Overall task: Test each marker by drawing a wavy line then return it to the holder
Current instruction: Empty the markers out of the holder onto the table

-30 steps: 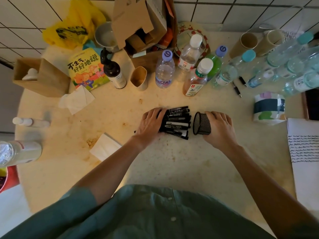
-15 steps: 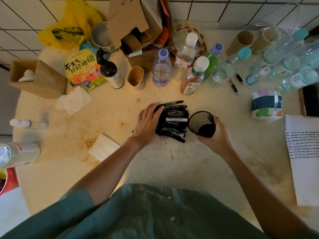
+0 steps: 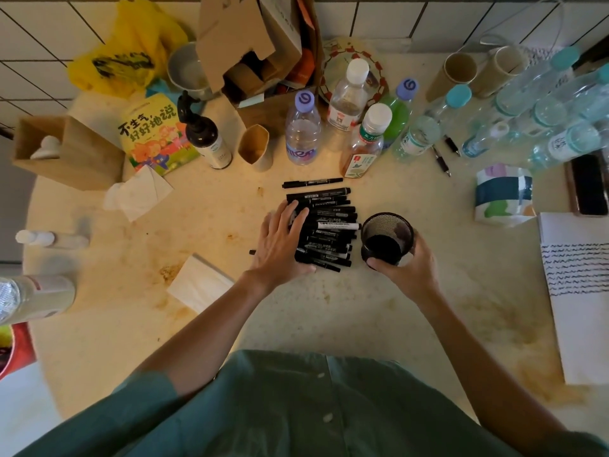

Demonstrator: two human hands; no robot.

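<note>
Several black markers [image 3: 329,230] lie side by side in a pile at the middle of the table [image 3: 296,324]. One thin marker [image 3: 312,183] lies apart just behind the pile. My left hand [image 3: 280,244] rests flat on the left ends of the piled markers, fingers straight. A black mesh holder [image 3: 386,238] stands upright to the right of the pile and looks empty. My right hand [image 3: 407,263] grips the holder from its near right side, thumb on the front wall. A white sheet of paper [image 3: 580,308] with rows of wavy lines lies at the right edge.
Several plastic bottles [image 3: 302,130] and paper cups [image 3: 456,72] stand behind the pile. A cardboard box [image 3: 257,44], a pump bottle [image 3: 206,136] and a yellow book [image 3: 151,133] crowd the back left. Tissues [image 3: 197,285] lie at left, a patterned roll [image 3: 502,196] and a phone [image 3: 588,184] at right.
The mesh holder went from lying on its side to standing upright in my right hand. My left hand slid onto the markers' left ends, and one marker now lies apart behind the pile.
</note>
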